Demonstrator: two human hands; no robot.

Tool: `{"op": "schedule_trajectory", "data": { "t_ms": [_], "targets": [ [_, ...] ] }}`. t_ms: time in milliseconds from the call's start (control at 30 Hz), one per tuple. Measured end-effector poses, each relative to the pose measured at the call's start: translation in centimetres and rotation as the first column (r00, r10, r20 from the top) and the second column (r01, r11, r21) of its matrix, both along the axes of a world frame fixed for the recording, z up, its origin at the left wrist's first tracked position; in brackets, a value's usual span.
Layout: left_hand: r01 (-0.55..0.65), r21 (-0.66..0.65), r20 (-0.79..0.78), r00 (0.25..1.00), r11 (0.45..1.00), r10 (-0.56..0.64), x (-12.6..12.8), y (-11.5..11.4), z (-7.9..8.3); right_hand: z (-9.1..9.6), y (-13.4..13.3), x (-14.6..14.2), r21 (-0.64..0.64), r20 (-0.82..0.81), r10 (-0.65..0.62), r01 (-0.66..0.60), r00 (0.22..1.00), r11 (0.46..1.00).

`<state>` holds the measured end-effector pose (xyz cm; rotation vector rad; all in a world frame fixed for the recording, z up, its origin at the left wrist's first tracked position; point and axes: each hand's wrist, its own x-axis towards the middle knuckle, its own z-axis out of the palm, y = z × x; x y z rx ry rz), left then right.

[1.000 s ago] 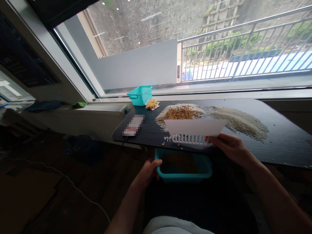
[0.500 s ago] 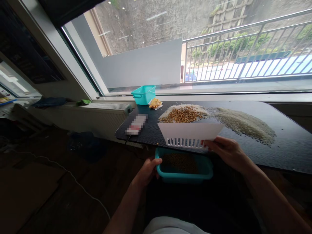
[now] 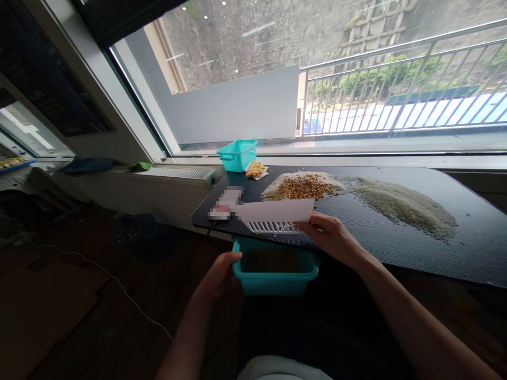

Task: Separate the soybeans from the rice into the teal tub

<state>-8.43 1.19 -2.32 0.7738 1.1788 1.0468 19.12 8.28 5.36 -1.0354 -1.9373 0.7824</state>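
My left hand (image 3: 219, 274) grips the left end of a teal tub (image 3: 275, 278) that holds brown beans, kept just below the front edge of the dark table (image 3: 396, 243). My right hand (image 3: 330, 238) pinches the right corner of a white slotted basket (image 3: 275, 216), tilted on its side on the table edge above the tub. Behind the basket lies a heap of yellow-brown beans (image 3: 301, 187) ringed with rice. A long spread of white rice (image 3: 400, 203) lies to its right.
A second teal tub (image 3: 237, 154) stands at the table's back left by the window sill, with a yellow snack packet (image 3: 256, 169) beside it. A blurred flat item (image 3: 225, 205) lies at the left end. A white radiator (image 3: 170, 177) and a floor cable (image 3: 99, 269) are at left.
The white basket and my right hand have slid left along the table edge. The teal tub and my left hand have shifted left too. The view has turned a little.
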Motion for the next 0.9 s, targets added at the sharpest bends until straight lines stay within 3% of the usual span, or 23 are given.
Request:
{"op": "schedule_trajectory", "data": {
  "t_ms": [133,200,300,433,600,900],
  "targets": [
    [0.013,0.011,0.016,1.000,1.000,-0.013,-0.1,-0.1,0.5,0.4,-0.8,2.4,-0.061,-0.030,-0.015,0.014,0.999,0.998],
    [0.025,0.012,0.032,0.999,1.000,-0.025,0.2,-0.1,0.5,0.6,-0.9,4.2,-0.077,-0.120,-0.148,0.140,0.982,0.987],
    [0.061,0.003,0.062,0.996,0.998,-0.061,1.9,0.0,-0.1,0.6,-0.8,7.0,-0.086,-0.217,-0.400,0.391,0.891,0.917],
    [0.091,-0.003,0.062,0.994,0.996,-0.091,5.6,0.4,-1.3,0.4,-0.9,9.5,-0.102,-0.232,-0.554,0.547,0.799,0.831],
    [0.115,0.009,0.014,0.993,0.993,-0.115,7.9,0.8,-2.0,-0.1,-1.5,10.2,-0.127,-0.198,-0.601,0.588,0.774,0.799],
    [0.177,0.044,0.039,0.983,0.983,-0.178,6.9,0.3,-2.7,-0.5,-1.5,10.4,-0.148,-0.160,-0.567,0.548,0.808,0.823]
  ]
}}
